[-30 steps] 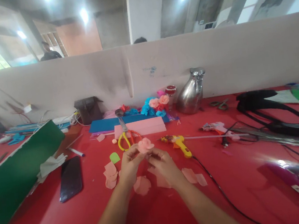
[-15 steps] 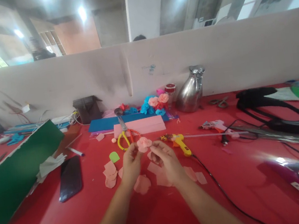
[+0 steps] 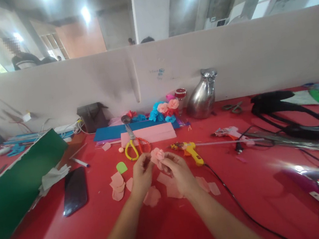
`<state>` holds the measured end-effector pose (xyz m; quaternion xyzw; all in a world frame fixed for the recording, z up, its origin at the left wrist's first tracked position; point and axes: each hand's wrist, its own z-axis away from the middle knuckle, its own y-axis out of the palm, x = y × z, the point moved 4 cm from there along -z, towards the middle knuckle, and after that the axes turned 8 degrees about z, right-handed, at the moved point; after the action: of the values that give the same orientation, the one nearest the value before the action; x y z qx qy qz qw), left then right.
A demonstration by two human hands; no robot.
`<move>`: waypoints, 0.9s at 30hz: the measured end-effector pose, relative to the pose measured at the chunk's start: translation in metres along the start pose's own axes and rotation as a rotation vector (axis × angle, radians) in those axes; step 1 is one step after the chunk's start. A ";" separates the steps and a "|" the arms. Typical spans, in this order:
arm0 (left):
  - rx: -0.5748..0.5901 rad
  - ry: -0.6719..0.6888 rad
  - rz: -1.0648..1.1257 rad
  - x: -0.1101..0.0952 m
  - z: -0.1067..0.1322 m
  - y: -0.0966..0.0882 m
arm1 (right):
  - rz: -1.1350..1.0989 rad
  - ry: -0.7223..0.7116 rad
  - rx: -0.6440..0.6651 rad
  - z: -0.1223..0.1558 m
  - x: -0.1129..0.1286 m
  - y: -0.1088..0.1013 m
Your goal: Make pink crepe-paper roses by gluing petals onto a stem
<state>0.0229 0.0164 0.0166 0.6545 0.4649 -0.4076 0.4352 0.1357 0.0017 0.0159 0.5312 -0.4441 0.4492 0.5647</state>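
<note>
A small pink paper flower (image 3: 156, 155) is held above the red table (image 3: 74, 234) between both hands. My left hand (image 3: 141, 175) pinches its left side with closed fingers. My right hand (image 3: 178, 172) grips its right side, fingers curled. Loose pink paper petals (image 3: 151, 196) lie on the table under and around the hands. More petals (image 3: 117, 184) are stacked to the left, beside a green paper piece (image 3: 121, 167). A yellow glue gun (image 3: 191, 152) lies just right of the flower. Yellow-handled scissors (image 3: 132, 145) rest beyond it on a pink paper pad (image 3: 158, 132).
A black phone (image 3: 75, 190) and a green board (image 3: 17, 187) lie at the left. A steel jug (image 3: 203, 95), finished paper flowers (image 3: 166, 110) and a blue sheet (image 3: 108, 132) stand by the partition. Black cables (image 3: 240, 207), a second glue gun (image 3: 229, 132) and wires fill the right.
The flower has been turned slightly between the fingers and both hands have drawn closer together round it. A person behind the partition has moved left.
</note>
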 end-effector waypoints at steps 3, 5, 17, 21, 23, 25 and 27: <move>-0.016 -0.016 0.007 0.001 0.000 0.000 | -0.025 0.018 0.014 0.000 -0.001 0.000; -0.018 -0.028 0.016 0.001 0.000 0.000 | -0.044 0.018 0.032 0.000 -0.002 0.000; -0.052 -0.062 0.040 0.009 -0.001 -0.005 | -0.047 0.010 0.046 0.000 -0.002 0.002; -0.058 -0.068 0.036 0.009 -0.001 -0.005 | -0.049 0.013 0.039 0.000 -0.002 0.002; -0.060 -0.064 0.034 0.007 0.000 -0.005 | -0.055 0.008 0.045 0.000 -0.001 0.002; -0.070 -0.061 0.039 0.005 0.001 -0.005 | -0.054 0.003 0.059 0.000 -0.001 0.002; -0.074 -0.055 0.061 0.005 0.001 -0.005 | -0.053 -0.008 0.079 0.000 -0.001 0.002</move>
<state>0.0187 0.0179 0.0108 0.6403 0.4475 -0.3945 0.4838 0.1334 0.0013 0.0158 0.5663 -0.4142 0.4491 0.5532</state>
